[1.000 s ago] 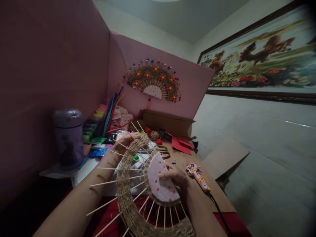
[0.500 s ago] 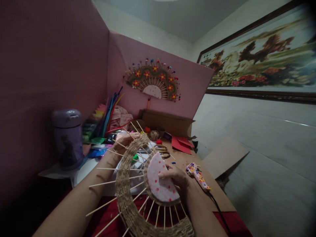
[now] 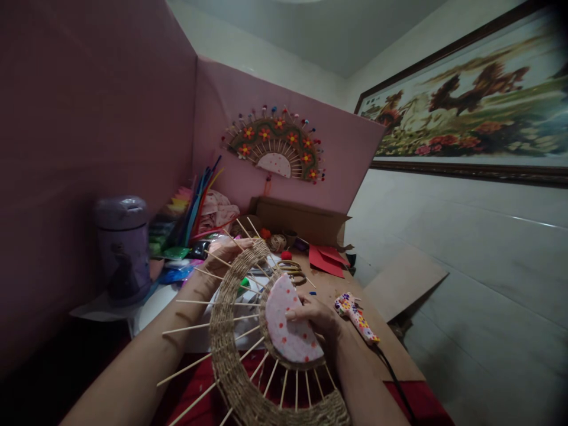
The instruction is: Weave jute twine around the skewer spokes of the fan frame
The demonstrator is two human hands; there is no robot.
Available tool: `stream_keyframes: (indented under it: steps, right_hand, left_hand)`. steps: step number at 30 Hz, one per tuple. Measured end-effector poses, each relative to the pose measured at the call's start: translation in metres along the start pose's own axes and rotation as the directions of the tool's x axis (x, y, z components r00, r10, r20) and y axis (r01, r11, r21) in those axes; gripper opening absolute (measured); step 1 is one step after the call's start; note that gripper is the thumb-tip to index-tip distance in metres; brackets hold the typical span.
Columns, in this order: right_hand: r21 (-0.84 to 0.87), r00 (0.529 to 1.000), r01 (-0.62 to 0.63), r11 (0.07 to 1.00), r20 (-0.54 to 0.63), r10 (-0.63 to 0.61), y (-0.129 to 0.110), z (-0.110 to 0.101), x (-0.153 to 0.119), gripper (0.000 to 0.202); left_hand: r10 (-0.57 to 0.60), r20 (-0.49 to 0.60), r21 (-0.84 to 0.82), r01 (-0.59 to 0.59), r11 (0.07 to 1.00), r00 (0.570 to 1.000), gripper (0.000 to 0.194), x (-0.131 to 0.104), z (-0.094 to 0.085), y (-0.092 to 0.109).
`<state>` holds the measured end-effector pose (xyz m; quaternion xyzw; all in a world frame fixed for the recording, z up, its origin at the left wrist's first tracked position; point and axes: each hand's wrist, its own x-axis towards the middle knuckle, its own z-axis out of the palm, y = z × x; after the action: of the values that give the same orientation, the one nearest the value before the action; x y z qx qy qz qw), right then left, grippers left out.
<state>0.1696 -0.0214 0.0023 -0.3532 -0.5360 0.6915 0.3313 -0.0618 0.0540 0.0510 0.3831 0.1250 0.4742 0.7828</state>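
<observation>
A half-round fan of wooden sticks [image 3: 224,367] and woven twine [image 3: 224,331] is held up, tilted, in front of me. Its inner half-disc [image 3: 284,322] is covered in pink cloth with red dots. My right hand [image 3: 313,316] grips this half-disc by its straight edge, the thumb on the front face and the fingers hidden behind. At the fan's upper end is my left hand [image 3: 228,251], behind the sticks and the twine band; most of its fingers are hidden, so its grip cannot be made out.
A flower-patterned glue gun [image 3: 357,316] with a black cord lies on the cardboard [image 3: 390,355] at right. Embroidery hoops [image 3: 290,269] and red paper [image 3: 326,260] lie behind the fan. A purple canister [image 3: 123,248] stands left. A finished fan [image 3: 277,145] hangs on the pink board [image 3: 337,142].
The fan and both hands have shifted very slightly to the right in the view. The right hand's hold on the half-disc looks the same.
</observation>
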Motion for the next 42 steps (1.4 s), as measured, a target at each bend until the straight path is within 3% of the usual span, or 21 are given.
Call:
stream_keyframes:
  steps: [5,14,22,42]
  right_hand:
    - [-0.009,1.000,0.007,1.000,0.006,-0.006,0.0007,0.0001,0.0001,0.029]
    - [-0.025,1.000,0.014,1.000,0.004,-0.013,0.0015,-0.0016,0.0014,0.031]
    - [-0.039,1.000,-0.007,0.999,0.010,0.007,0.0030,-0.0030,0.0017,0.033]
    - [-0.029,0.999,0.037,0.999,0.018,-0.036,-0.0004,0.0018,-0.0009,0.028]
  left_hand:
    - [0.035,-0.057,0.046,-0.032,0.998,0.998,0.020,-0.0051,0.0020,0.0004]
    - [0.047,-0.004,0.071,-0.046,0.996,0.999,0.020,-0.0080,0.0082,0.0028]
    - [0.059,-0.039,0.090,-0.055,0.994,0.997,0.013,-0.0061,0.0052,0.0026]
    - [-0.002,-0.029,0.069,0.004,0.998,1.000,0.014,-0.0045,-0.0012,0.0010]
